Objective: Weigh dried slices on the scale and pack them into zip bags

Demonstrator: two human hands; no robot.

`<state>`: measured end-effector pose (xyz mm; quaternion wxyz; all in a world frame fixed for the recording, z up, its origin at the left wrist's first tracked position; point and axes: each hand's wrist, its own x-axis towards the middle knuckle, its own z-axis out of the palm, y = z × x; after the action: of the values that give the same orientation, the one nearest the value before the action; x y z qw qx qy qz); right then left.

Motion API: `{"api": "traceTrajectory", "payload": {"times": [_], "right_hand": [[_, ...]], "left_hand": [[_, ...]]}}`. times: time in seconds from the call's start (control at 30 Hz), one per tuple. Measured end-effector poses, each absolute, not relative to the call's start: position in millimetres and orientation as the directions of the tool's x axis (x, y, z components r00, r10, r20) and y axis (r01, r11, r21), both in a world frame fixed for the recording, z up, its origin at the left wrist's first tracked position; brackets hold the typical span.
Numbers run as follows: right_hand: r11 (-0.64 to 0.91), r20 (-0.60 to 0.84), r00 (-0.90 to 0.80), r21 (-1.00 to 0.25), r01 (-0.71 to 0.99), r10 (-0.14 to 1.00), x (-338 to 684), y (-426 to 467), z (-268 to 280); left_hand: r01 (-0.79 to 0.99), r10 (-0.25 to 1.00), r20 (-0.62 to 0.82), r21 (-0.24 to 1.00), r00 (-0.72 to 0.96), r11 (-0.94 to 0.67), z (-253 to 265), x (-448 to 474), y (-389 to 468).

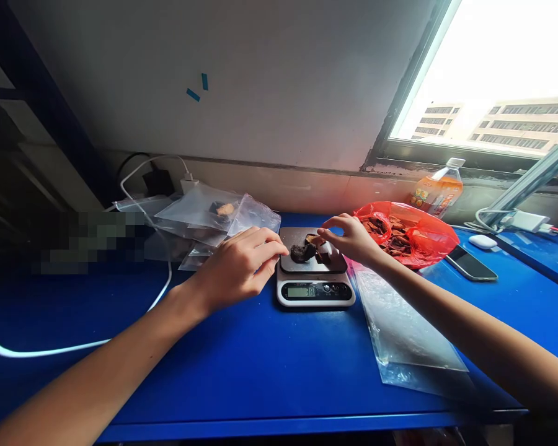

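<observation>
Two bare hands flank one small kitchen scale point(316, 297). The left hand point(246, 260) is loosely curled just beside the plate's left edge, thumb near the index finger; whether anything sits between them, I cannot tell. The right hand point(351, 238) reaches over the plate's right side, thumb and index finger slightly bent at the dried pieces point(302, 253); whether it grips one is unclear. At least three pieces lie on the metal plate, the darkest one curled; fingers and overlap prevent a sure count. The display seems to read 38, any decimal point uncertain; the button markings are too small.

Right of the scale, one red plastic bag point(432, 238) gapes around many reddish-brown slices point(397, 241), beyond counting. Below it lie flat clear bags point(409, 328), their number lost in the layers. Left of the scale, more transparent bags point(190, 217) overlap; tan and dark pieces point(224, 209) show through one.

Farther out on the blue table point(260, 378) are one phone point(473, 263), one white case point(483, 241) and one bottle point(439, 186), its orange label illegible and its base hidden behind the red bag. Two blue tape strips point(204, 82) mark the wall. A pixelated patch obscures the far left.
</observation>
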<state>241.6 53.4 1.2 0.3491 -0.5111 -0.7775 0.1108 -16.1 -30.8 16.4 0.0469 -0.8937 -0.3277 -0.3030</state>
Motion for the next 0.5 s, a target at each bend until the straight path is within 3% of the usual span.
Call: {"api": "traceTrajectory", "payload": {"times": [0.07, 0.17, 0.27, 0.33, 0.43, 0.5], "right_hand": [[0.531, 0.557, -0.239, -0.451, 0.717, 0.796, 253, 47, 10], [0.566, 0.694, -0.114, -0.469, 0.678, 0.711, 288, 34, 21], [0.431, 0.783, 0.185, -0.503, 0.749, 0.594, 334, 28, 18], [0.348, 0.779, 0.299, -0.540, 0.766, 0.552, 360, 32, 10], [0.244, 0.781, 0.346, -0.524, 0.816, 0.520, 381, 46, -5], [0.209, 0.798, 0.292, -0.455, 0.866, 0.527, 383, 56, -12]], "left_hand": [[0.615, 0.555, 0.574, 0.110, 0.602, -0.781, 16, -16, -31], [0.617, 0.555, 0.574, 0.106, 0.602, -0.780, 16, -16, -31], [0.612, 0.555, 0.566, 0.109, 0.610, -0.784, 15, -16, -29], [0.605, 0.553, 0.563, 0.114, 0.615, -0.788, 13, -16, -28], [0.604, 0.553, 0.562, 0.114, 0.616, -0.789, 10, -16, -24], [0.608, 0.554, 0.555, 0.106, 0.620, -0.787, 9, -16, -22]]}}
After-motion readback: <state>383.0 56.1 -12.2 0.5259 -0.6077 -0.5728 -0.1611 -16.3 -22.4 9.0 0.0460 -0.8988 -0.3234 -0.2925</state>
